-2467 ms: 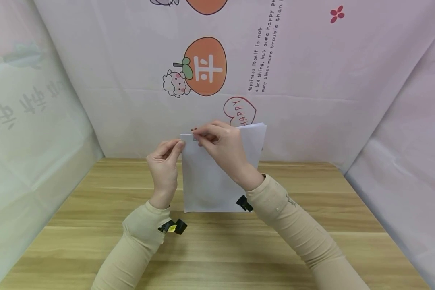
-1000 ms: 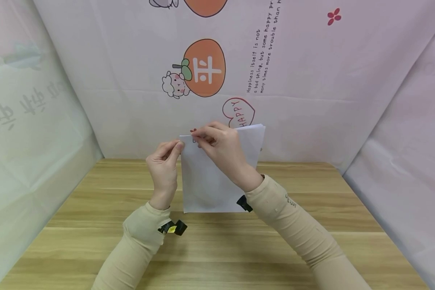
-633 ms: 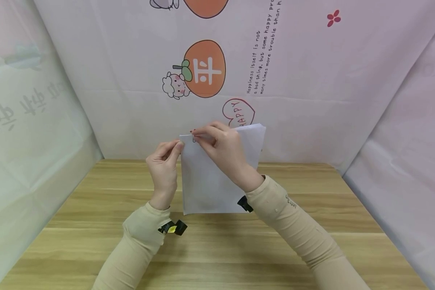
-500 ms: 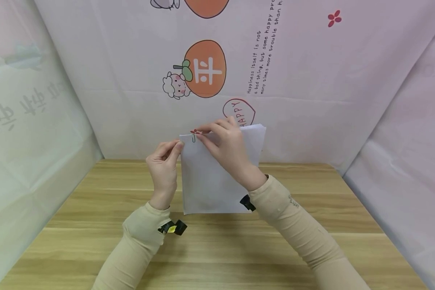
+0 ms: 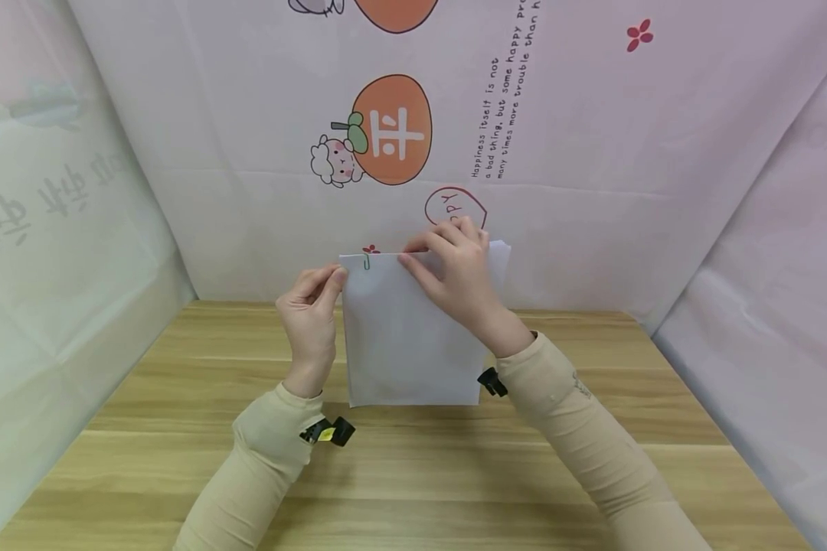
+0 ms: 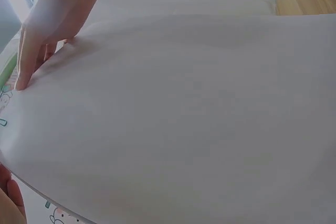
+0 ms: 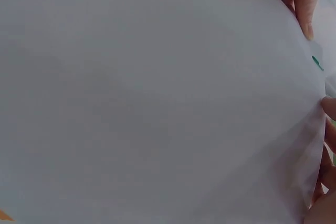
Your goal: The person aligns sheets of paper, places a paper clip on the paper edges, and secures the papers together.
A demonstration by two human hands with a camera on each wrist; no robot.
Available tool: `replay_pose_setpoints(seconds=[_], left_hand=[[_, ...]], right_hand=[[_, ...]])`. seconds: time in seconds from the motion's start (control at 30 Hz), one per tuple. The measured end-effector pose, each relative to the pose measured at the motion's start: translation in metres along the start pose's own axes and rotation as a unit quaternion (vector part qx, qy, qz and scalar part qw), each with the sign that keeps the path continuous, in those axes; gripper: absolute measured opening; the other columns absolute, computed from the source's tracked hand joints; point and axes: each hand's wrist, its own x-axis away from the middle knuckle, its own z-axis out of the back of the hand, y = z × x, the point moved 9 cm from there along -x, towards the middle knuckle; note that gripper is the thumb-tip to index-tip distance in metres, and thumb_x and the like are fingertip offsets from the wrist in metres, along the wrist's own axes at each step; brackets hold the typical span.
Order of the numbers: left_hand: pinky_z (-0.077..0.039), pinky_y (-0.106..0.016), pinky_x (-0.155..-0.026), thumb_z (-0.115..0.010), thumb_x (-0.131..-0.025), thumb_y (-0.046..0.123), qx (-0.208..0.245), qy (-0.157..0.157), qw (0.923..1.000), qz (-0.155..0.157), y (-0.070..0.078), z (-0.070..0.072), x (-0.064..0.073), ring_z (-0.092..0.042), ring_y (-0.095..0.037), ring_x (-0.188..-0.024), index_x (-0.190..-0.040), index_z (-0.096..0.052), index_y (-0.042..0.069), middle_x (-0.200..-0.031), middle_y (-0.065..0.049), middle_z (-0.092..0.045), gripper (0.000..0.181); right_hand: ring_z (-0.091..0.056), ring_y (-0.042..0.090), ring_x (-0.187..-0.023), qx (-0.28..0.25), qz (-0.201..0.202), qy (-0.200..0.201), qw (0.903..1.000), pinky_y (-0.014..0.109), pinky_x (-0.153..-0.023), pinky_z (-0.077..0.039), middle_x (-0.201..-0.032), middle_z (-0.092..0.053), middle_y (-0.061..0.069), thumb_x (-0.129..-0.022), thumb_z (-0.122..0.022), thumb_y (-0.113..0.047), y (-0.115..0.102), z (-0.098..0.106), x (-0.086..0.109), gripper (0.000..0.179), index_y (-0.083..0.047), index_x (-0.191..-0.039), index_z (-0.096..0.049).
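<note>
A stack of white paper sheets [image 5: 413,329] is held upright over the table in the head view. My left hand [image 5: 308,314] pinches its upper left corner between thumb and fingers. My right hand [image 5: 458,275] grips the top edge, right of the middle, thumb on the near face and fingers behind. A green paper clip [image 5: 367,262] sits on the top edge near the left corner, between the two hands. It also shows as a small green paper clip [image 7: 317,63] in the right wrist view. White paper [image 6: 184,114] fills most of the left wrist view.
A wood-grain table [image 5: 400,474] lies below the hands. White printed cloth [image 5: 579,153] hangs behind it, with further cloth walls at left and right. A small black camera [image 5: 343,431] is worn at the left wrist, another black camera [image 5: 492,381] at the right.
My right hand has let go of the paper clip and moved right along the top edge, leaving the clip on the paper. My left hand stays at the corner.
</note>
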Motion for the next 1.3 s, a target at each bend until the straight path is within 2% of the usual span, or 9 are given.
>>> replay_pose_setpoints(seconds=[0.37, 0.57, 0.77, 1.03, 1.3], left_hand=[[-0.052, -0.017, -0.068, -0.074, -0.08, 0.004, 0.003, 0.007, 1.0, -0.002, 0.001, -0.002, 0.0, -0.062, -0.006, -0.07, -0.09, -0.067, -0.017, -0.076, 0.007, -0.067, 0.023], [-0.051, -0.018, -0.069, -0.074, -0.08, 0.005, 0.002, 0.01, 1.0, 0.0, -0.001, 0.0, 0.0, -0.061, -0.007, -0.072, -0.091, -0.067, -0.016, -0.076, 0.007, -0.067, 0.025], [-0.052, -0.018, -0.07, -0.074, -0.081, 0.006, 0.002, 0.01, 0.9999, -0.001, -0.001, -0.001, 0.001, -0.062, -0.007, -0.073, -0.092, -0.068, -0.016, -0.077, 0.007, -0.067, 0.025], [-0.051, -0.018, -0.07, -0.073, -0.081, 0.003, 0.016, 0.012, 0.9998, 0.0, -0.001, -0.001, 0.001, -0.061, -0.008, -0.073, -0.091, -0.068, -0.016, -0.077, 0.006, -0.066, 0.022], [-0.05, -0.017, -0.069, -0.073, -0.081, 0.003, 0.015, 0.015, 0.9998, 0.002, -0.001, -0.001, 0.001, -0.06, -0.008, -0.073, -0.092, -0.068, -0.016, -0.077, 0.006, -0.066, 0.022]], right_hand=[[-0.047, 0.021, -0.095, 0.013, -0.016, 0.0, 0.9998, 0.049, -0.089, -0.025, -0.085, -0.064, -0.001, -0.084, -0.072, -0.027, 0.013, 0.009, 0.006, 0.014, -0.013, -0.085, -0.07], [-0.049, 0.022, -0.09, 0.03, -0.037, 0.017, 0.9987, 0.05, -0.094, -0.024, -0.086, -0.066, 0.001, -0.082, -0.074, -0.03, 0.024, 0.017, 0.011, 0.019, -0.011, -0.085, -0.07], [-0.048, 0.023, -0.087, 0.036, -0.056, 0.034, 0.9972, 0.052, -0.093, -0.024, -0.085, -0.067, 0.003, -0.081, -0.075, -0.031, 0.037, 0.026, 0.016, 0.022, -0.01, -0.085, -0.07], [-0.046, 0.024, -0.087, 0.026, -0.093, 0.044, 0.9944, 0.044, -0.081, -0.028, -0.087, -0.067, 0.004, -0.08, -0.076, -0.032, 0.055, 0.035, 0.024, 0.022, -0.012, -0.088, -0.072], [-0.046, 0.026, -0.086, 0.0, -0.113, 0.052, 0.9923, 0.034, -0.079, -0.032, -0.084, -0.067, 0.008, -0.079, -0.077, -0.028, 0.066, 0.043, 0.03, 0.024, -0.007, -0.088, -0.071]])
